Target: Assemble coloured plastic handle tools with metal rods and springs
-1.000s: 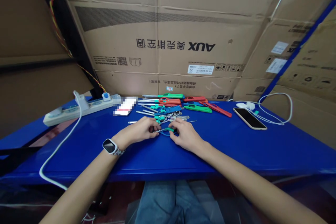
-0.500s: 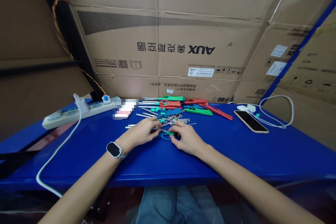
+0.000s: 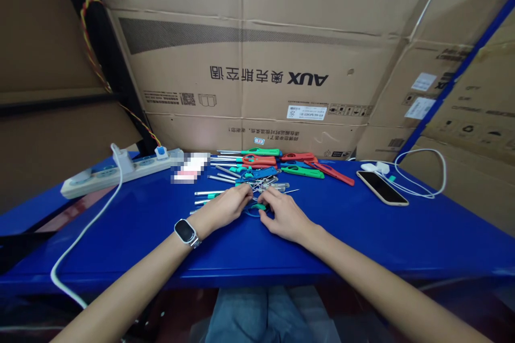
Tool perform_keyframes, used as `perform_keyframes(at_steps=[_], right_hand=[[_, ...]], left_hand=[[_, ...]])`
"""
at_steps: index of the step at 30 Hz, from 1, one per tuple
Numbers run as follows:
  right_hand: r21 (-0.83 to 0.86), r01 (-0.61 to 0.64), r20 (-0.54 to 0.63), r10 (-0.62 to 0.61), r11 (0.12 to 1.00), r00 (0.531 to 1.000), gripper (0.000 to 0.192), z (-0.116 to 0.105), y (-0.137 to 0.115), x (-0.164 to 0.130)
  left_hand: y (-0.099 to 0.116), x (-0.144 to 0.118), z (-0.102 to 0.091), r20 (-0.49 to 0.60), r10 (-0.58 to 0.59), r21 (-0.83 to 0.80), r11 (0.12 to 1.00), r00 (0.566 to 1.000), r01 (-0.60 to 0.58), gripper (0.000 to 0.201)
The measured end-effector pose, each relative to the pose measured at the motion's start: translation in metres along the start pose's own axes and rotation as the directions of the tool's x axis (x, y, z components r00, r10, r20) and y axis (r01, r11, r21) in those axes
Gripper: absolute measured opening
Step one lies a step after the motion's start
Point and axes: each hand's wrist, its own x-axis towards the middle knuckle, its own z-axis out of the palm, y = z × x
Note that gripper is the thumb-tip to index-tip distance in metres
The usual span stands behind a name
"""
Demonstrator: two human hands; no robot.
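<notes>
My left hand [image 3: 228,206] is bent at the wrist, its fingertips pinched together at a tangle of thin white wires [image 3: 261,185]; what they hold is too small to make out. Close beside it, my right hand [image 3: 286,213] has its fingers curled in toward the same wires, and the thing between them is hidden. Under the fingertips lies a blue lighter handle shell [image 3: 252,213] with a green piece [image 3: 260,207] on it. Metal lighter tubes [image 3: 207,193] with teal ends stick out left of my left hand. Clear plastic parts [image 3: 280,186] lie just beyond my fingers.
Behind lie long-nosed lighters with green [image 3: 263,151], orange [image 3: 259,160] and blue [image 3: 261,172] handles, plus red [image 3: 336,172] and green handle shells [image 3: 301,172]. A phone [image 3: 382,187] with white cable is at right, a power strip [image 3: 120,169] at left. Cardboard [image 3: 265,43] walls the blue table [image 3: 341,236].
My left hand has shifted slightly right and turned, uncovering more metal tubes at its left. My right hand stays almost in place, its fingers moved a little toward the wires.
</notes>
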Motion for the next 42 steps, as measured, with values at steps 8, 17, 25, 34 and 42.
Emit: perform_keyframes(at_steps=[8,17,25,34,42], right_hand=[[0.019,-0.039,-0.034,0.039,0.999,0.999,0.008,0.003,0.001,0.003],[0.039,-0.083,-0.060,0.085,0.996,0.995,0.007,0.003,0.001,0.006],[0.018,-0.049,-0.033,0.050,0.999,0.998,0.012,0.003,0.005,0.004],[-0.220,0.005,0.081,0.013,0.975,0.997,0.011,-0.010,-0.009,0.015],[-0.235,-0.033,0.093,0.056,0.971,0.994,0.009,-0.005,-0.012,0.017]], left_hand=[[0.002,-0.002,-0.006,-0.026,0.098,0.179,0.980,0.995,-0.092,0.015],[-0.002,-0.020,-0.017,0.050,0.231,-0.049,0.972,0.972,-0.229,0.019],[0.003,-0.016,-0.003,0.058,0.265,0.016,0.964,0.962,-0.267,0.026],[-0.005,-0.015,-0.006,0.072,0.275,0.030,0.960,0.959,-0.277,0.032],[-0.006,-0.015,-0.006,0.062,0.286,0.039,0.957,0.956,-0.289,0.034]])
